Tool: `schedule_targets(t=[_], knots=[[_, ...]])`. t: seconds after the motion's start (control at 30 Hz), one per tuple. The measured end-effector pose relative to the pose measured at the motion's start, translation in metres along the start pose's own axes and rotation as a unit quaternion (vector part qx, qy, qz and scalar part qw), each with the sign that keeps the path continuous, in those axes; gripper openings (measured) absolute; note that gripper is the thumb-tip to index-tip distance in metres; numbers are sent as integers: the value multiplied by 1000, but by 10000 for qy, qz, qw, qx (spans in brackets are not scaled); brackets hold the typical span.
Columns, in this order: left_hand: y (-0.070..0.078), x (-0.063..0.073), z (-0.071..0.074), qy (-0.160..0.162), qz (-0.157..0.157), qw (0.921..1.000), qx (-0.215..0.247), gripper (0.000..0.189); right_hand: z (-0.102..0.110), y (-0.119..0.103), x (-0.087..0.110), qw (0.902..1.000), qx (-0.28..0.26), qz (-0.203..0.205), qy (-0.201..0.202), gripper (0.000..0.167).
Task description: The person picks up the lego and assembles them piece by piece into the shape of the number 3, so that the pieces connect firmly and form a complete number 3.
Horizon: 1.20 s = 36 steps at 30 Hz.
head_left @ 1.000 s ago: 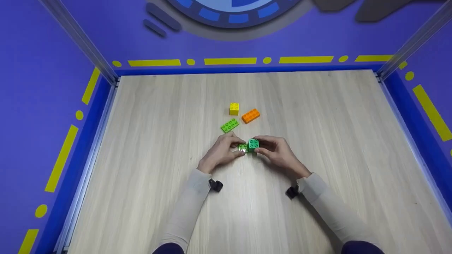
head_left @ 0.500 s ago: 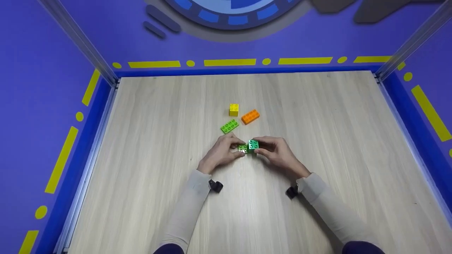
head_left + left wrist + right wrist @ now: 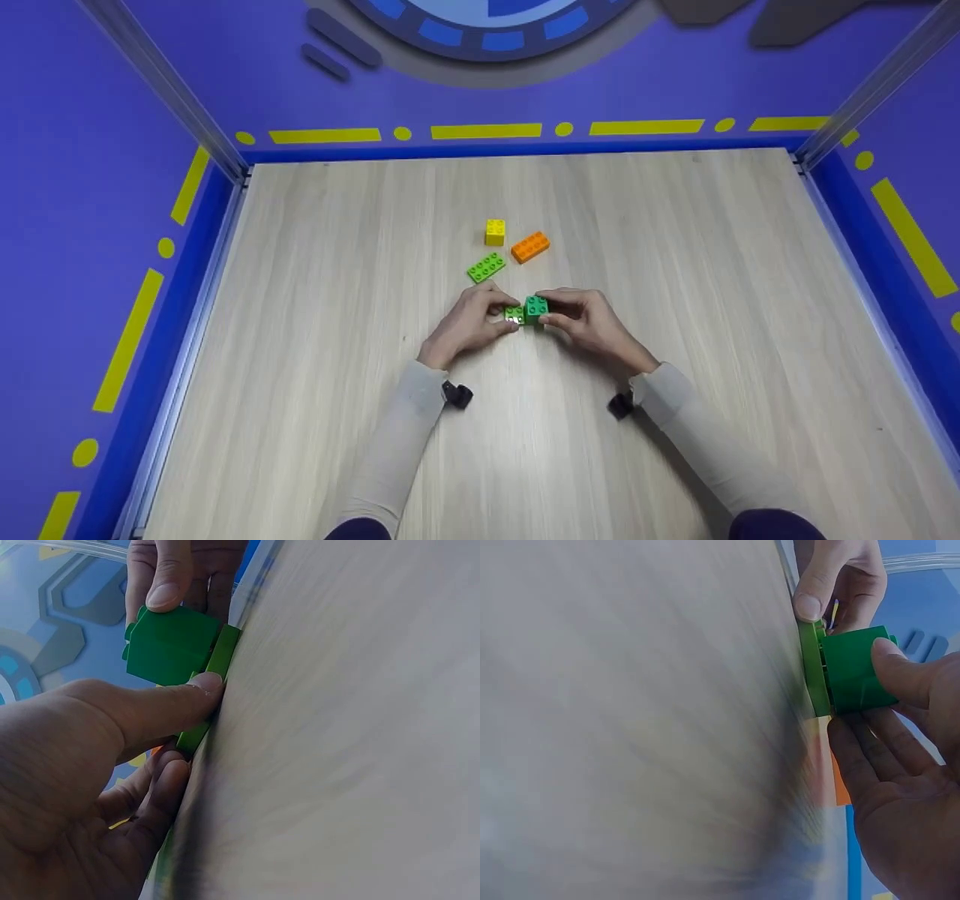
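Note:
My left hand (image 3: 472, 316) pinches the left end of a thin lime-green toy building plate (image 3: 514, 315) that lies flat at the tabletop. With thumb and fingers, my right hand (image 3: 592, 322) grips a taller dark green square building brick (image 3: 536, 307). In the right wrist view, the dark green brick (image 3: 857, 671) stands over the studs of the plate (image 3: 814, 671), a thin seam showing between them. From the left wrist, the left thumb lies against the plate's side (image 3: 222, 652), right beside the dark green brick (image 3: 171, 645).
Just beyond the hands lie a lime-green eight-stud plate (image 3: 487, 268), an orange brick (image 3: 530, 247) and a yellow square brick (image 3: 495, 232). The wooden tabletop (image 3: 337, 247) is bounded by blue panels (image 3: 480, 97) at the back and both sides.

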<state>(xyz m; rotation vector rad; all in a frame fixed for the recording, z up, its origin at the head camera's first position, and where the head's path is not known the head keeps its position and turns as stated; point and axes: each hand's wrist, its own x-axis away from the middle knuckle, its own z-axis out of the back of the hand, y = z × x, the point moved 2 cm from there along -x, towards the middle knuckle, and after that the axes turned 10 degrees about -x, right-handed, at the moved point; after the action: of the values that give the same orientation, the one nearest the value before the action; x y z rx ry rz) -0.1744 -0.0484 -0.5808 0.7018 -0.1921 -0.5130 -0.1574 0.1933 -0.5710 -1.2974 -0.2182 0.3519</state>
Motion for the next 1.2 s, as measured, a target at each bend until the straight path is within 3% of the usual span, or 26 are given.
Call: schedule_targets(t=[0.53, 0.87, 1.2], knots=[[2, -3, 2, 33, 11, 10000, -19, 37, 3, -2, -3, 9999, 149, -31, -43, 38], [1, -2, 1, 59, 18, 10000, -24, 39, 3, -1, -4, 9987, 429, 183, -211, 41], [1, 1, -2, 57, -31, 10000, -72, 38, 5, 1, -2, 9983, 378, 354, -253, 41]])
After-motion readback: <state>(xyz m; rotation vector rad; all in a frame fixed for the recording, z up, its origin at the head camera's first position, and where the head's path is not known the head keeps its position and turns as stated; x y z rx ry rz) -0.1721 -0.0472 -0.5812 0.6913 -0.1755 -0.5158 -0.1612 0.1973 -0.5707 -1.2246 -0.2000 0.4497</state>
